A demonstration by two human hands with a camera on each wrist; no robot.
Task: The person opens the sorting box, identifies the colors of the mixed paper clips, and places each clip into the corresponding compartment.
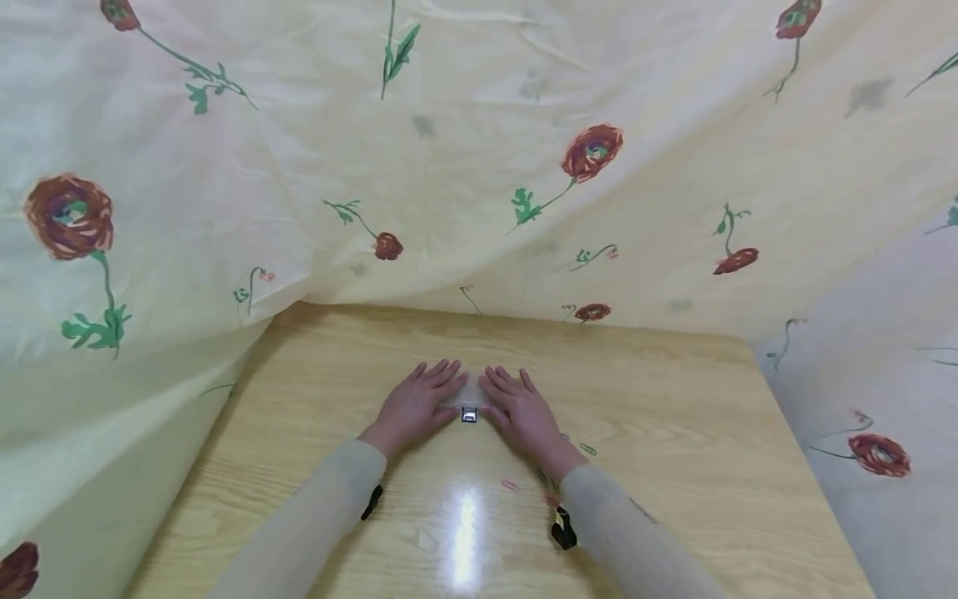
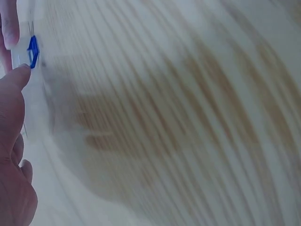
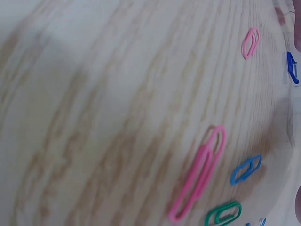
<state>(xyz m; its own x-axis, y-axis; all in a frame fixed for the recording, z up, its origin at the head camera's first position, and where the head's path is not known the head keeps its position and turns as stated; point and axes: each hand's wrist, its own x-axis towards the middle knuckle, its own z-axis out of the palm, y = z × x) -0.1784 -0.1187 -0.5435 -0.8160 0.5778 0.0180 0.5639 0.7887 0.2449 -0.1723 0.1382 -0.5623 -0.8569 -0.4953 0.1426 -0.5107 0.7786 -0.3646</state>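
Observation:
A small clear plastic box (image 1: 470, 389) lies on the table between both hands, its blue latch (image 2: 33, 52) facing the person. My left hand (image 1: 421, 405) rests on the box's left side with fingers stretched forward and thumb beside the latch. On the right side my right hand (image 1: 526, 416) mirrors it, fingers extended and thumb close to the latch. In the right wrist view only slivers of fingers (image 3: 298, 28) show at the edge, near the blue latch. The hands cover both ends of the box.
Loose paper clips lie by the right forearm: a large pink one (image 3: 197, 174), a small pink one (image 3: 250, 43), a blue one (image 3: 246, 169) and a green one (image 3: 224, 213). A flowered cloth (image 1: 464, 166) hangs behind the wooden table (image 1: 337, 349) and along its sides.

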